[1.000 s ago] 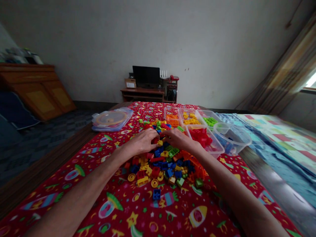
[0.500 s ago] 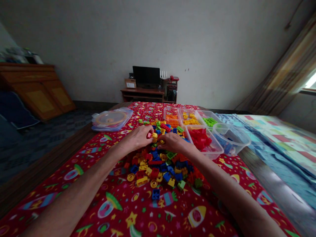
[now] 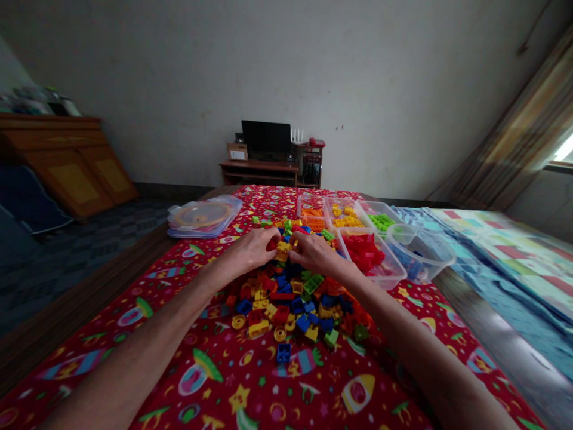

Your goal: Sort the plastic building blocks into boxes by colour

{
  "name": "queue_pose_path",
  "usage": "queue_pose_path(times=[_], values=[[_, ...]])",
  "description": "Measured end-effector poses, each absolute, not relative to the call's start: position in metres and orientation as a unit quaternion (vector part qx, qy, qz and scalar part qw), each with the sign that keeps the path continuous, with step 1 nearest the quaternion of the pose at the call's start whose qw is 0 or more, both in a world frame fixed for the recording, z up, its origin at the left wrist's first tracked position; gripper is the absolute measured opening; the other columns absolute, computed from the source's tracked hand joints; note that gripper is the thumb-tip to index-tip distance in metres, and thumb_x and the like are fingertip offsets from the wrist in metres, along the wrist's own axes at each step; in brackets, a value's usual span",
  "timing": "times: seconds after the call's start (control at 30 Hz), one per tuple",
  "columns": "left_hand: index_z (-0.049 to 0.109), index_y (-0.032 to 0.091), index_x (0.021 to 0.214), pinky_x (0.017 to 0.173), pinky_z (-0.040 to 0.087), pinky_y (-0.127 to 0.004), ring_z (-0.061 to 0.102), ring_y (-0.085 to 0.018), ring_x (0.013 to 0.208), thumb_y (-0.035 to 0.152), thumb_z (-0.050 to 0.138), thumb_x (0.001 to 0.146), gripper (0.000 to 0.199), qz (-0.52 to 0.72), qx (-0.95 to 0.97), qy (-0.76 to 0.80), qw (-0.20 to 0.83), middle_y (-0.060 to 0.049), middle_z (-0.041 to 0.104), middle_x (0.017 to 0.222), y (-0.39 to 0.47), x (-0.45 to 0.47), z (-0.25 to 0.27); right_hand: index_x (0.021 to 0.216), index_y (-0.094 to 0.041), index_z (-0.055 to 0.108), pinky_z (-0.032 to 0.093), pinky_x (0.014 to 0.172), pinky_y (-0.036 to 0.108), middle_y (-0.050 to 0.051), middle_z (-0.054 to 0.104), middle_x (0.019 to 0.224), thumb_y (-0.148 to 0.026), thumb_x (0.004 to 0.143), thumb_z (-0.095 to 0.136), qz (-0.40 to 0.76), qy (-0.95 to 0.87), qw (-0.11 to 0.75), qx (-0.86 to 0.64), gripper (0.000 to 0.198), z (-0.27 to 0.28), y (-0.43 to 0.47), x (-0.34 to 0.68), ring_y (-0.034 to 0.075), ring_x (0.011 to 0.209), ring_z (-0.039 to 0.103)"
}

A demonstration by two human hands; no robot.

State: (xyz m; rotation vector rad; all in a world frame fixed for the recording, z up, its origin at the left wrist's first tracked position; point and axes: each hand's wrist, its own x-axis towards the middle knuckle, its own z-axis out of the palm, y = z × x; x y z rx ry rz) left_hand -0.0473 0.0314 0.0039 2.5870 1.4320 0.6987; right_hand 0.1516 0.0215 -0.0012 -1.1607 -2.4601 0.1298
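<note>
A loose heap of plastic building bricks in red, blue, yellow, green and orange lies on the red patterned cloth. Over its far part, my left hand is closed with its fingers on yellow building bricks. My right hand comes from the other side, its thumb and fingers bent against the same yellow bricks. Whether these bricks are joined is hard to make out. Fingertips partly hide them. A single blue brick lies apart at the near side of the heap.
Right of the heap stand clear boxes holding red pieces, orange pieces, yellow pieces and green pieces. A clear round tub with blue pieces is beside them. Stacked plastic lids lie far left.
My right hand has shifted slightly up and left, closer to my left hand. The yellow bricks now show between the fingertips of both hands.
</note>
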Motion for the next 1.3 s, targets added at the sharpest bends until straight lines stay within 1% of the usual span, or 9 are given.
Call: queue_pose_path(times=[0.13, 0.37, 0.5, 0.6, 0.8, 0.97, 1.1, 1.2, 1.3], values=[[0.061, 0.021, 0.083, 0.066, 0.042, -0.028, 0.062, -0.021, 0.074, 0.025, 0.06, 0.072, 0.012, 0.215, 0.847, 0.478, 0.092, -0.003, 0.067, 0.08, 0.029, -0.04, 0.002, 0.123, -0.013, 0.047, 0.038, 0.065, 0.027, 0.009, 0.066, 0.09, -0.026, 0.088, 0.057, 0.04, -0.903, 0.189, -0.383, 0.039, 0.0, 0.015, 0.146, 0.018, 0.078, 0.059], [0.065, 0.02, 0.09, 0.072, 0.047, -0.028, 0.065, -0.021, 0.08, 0.027, 0.061, 0.073, 0.019, 0.195, 0.836, 0.504, 0.097, -0.002, 0.07, 0.085, 0.033, -0.043, 0.003, 0.091, -0.012, 0.06, 0.035, 0.066, 0.025, 0.008, 0.065, 0.083, -0.023, 0.093, 0.052, -0.011, -0.907, 0.178, -0.381, 0.014, 0.002, 0.013, 0.153, 0.014, 0.075, 0.056], [0.068, 0.021, 0.089, 0.075, 0.048, -0.027, 0.065, -0.019, 0.082, 0.024, 0.057, 0.074, 0.019, 0.175, 0.854, 0.478, 0.103, -0.001, 0.072, 0.088, 0.035, -0.05, 0.005, 0.094, -0.012, 0.063, 0.032, 0.061, 0.024, 0.005, 0.065, 0.077, -0.022, 0.091, 0.054, 0.01, -0.909, 0.18, -0.376, 0.013, 0.007, 0.016, 0.158, 0.012, 0.07, 0.054], [0.07, 0.021, 0.089, 0.076, 0.048, -0.027, 0.066, -0.019, 0.083, 0.02, 0.056, 0.075, 0.02, 0.17, 0.858, 0.475, 0.098, -0.001, 0.072, 0.09, 0.034, -0.051, 0.007, 0.103, -0.015, 0.064, 0.034, 0.063, 0.024, 0.007, 0.068, 0.087, -0.023, 0.089, 0.056, 0.019, -0.922, 0.145, -0.358, 0.018, 0.008, 0.012, 0.151, 0.013, 0.074, 0.057], [0.07, 0.017, 0.091, 0.087, 0.047, -0.033, 0.062, -0.022, 0.094, 0.014, 0.057, 0.076, 0.02, 0.218, 0.853, 0.474, 0.008, -0.007, 0.069, 0.098, 0.037, -0.047, -0.001, 0.122, -0.02, 0.059, 0.038, 0.061, 0.025, 0.01, 0.07, 0.098, -0.021, 0.092, 0.048, -0.006, -0.928, 0.053, -0.368, 0.032, 0.009, 0.0, 0.135, 0.017, 0.078, 0.062], [0.068, 0.017, 0.095, 0.089, 0.046, -0.035, 0.058, -0.023, 0.099, 0.013, 0.056, 0.08, 0.02, 0.24, 0.888, 0.391, -0.03, -0.009, 0.064, 0.102, 0.043, -0.048, -0.018, 0.111, -0.017, 0.064, 0.037, 0.064, 0.026, 0.011, 0.07, 0.096, -0.02, 0.09, 0.049, 0.009, -0.924, 0.091, -0.372, 0.026, 0.009, 0.0, 0.137, 0.018, 0.079, 0.062], [0.066, 0.017, 0.087, 0.082, 0.046, -0.033, 0.055, -0.022, 0.092, 0.014, 0.059, 0.081, 0.01, 0.221, 0.892, 0.392, -0.048, -0.007, 0.061, 0.094, 0.039, -0.05, -0.021, 0.1, -0.015, 0.065, 0.035, 0.064, 0.024, 0.005, 0.067, 0.083, -0.025, 0.086, 0.057, 0.109, -0.895, 0.222, -0.371, 0.019, 0.011, 0.014, 0.147, 0.014, 0.073, 0.056], [0.064, 0.017, 0.084, 0.081, 0.046, -0.035, 0.053, -0.023, 0.092, 0.019, 0.062, 0.081, 0.004, 0.221, 0.893, 0.387, -0.063, -0.007, 0.06, 0.097, 0.038, -0.049, -0.019, 0.083, -0.014, 0.061, 0.033, 0.058, 0.022, -0.001, 0.057, 0.069, -0.041, 0.084, 0.058, 0.285, -0.822, 0.33, -0.365, 0.027, 0.014, 0.027, 0.159, 0.009, 0.062, 0.048], [0.062, 0.018, 0.079, 0.084, 0.045, -0.035, 0.054, -0.023, 0.094, 0.02, 0.059, 0.083, 0.005, 0.247, 0.889, 0.383, -0.051, -0.007, 0.061, 0.097, 0.039, -0.047, -0.015, 0.076, -0.016, 0.055, 0.031, 0.051, 0.021, -0.005, 0.048, 0.062, -0.05, 0.08, 0.058, 0.441, -0.76, 0.337, -0.338, 0.035, 0.017, 0.034, 0.173, 0.007, 0.054, 0.041]])
